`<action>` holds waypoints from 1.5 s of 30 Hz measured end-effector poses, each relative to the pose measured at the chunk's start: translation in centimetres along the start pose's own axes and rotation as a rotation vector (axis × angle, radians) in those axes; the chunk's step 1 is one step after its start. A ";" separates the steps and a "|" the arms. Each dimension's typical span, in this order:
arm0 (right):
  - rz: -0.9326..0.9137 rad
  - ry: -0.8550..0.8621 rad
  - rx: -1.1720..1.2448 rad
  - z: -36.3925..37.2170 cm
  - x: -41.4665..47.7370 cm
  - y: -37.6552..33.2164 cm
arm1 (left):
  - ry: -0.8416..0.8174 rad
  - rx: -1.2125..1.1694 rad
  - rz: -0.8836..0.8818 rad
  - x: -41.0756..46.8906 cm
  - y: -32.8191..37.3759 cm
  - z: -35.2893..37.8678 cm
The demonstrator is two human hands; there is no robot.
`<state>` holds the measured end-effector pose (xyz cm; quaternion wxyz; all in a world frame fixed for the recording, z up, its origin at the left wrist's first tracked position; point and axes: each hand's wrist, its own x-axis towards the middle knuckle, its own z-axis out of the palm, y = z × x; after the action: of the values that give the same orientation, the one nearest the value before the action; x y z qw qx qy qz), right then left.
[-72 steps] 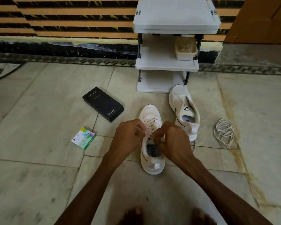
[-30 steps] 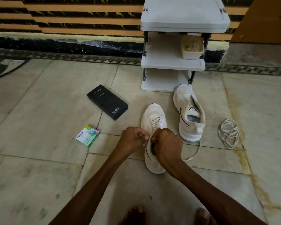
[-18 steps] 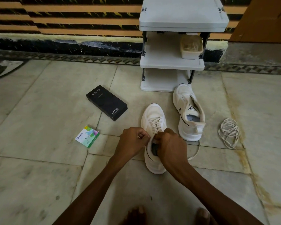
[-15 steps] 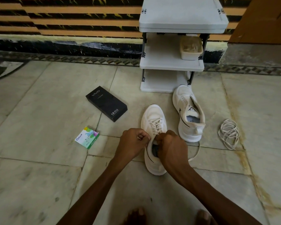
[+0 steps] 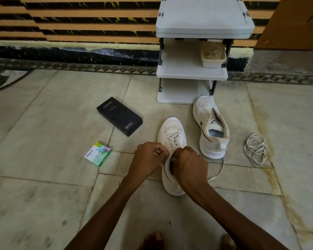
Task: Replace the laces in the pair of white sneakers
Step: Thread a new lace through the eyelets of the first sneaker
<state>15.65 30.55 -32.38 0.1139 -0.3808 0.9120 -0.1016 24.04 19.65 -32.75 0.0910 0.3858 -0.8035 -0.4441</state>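
Note:
A white sneaker (image 5: 171,130) stands on the floor in front of me, toe pointing away, with a cream lace crossed through its eyelets. My left hand (image 5: 147,159) and my right hand (image 5: 190,166) sit curled at its top eyelets, each pinching a lace end. A loose lace tail (image 5: 217,173) loops out to the right from under my right hand. The second white sneaker (image 5: 210,127) lies to the right with no lace in it, its opening facing me. A coiled spare lace (image 5: 256,150) lies on the floor further right.
A black phone box (image 5: 119,116) and a small green-and-white carton (image 5: 98,153) lie on the marble floor to the left. A white shelf rack (image 5: 197,51) holding a plastic tub (image 5: 213,55) stands against the wall behind the sneakers. My toes show at the bottom edge.
Both hands have moved back from the middle of the lacing to the sneaker's top eyelets and stay closed on the lace ends. The lace tail now trails to the right.

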 end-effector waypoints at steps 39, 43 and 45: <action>0.136 0.113 0.264 0.8 0.1 0.3 | -0.240 -0.336 0.084 0.9 2.2 -4.6; 0.171 0.058 0.284 0.7 0.2 0.6 | -0.244 -0.671 0.128 1.1 3.1 -5.6; 0.175 0.034 0.284 0.5 0.3 0.6 | -0.270 -0.683 0.058 1.0 3.3 -5.2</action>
<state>15.25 30.70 -33.09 0.1594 -0.2781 0.9199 -0.2259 24.14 16.62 -27.27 0.1202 0.2483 -0.6241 -0.7310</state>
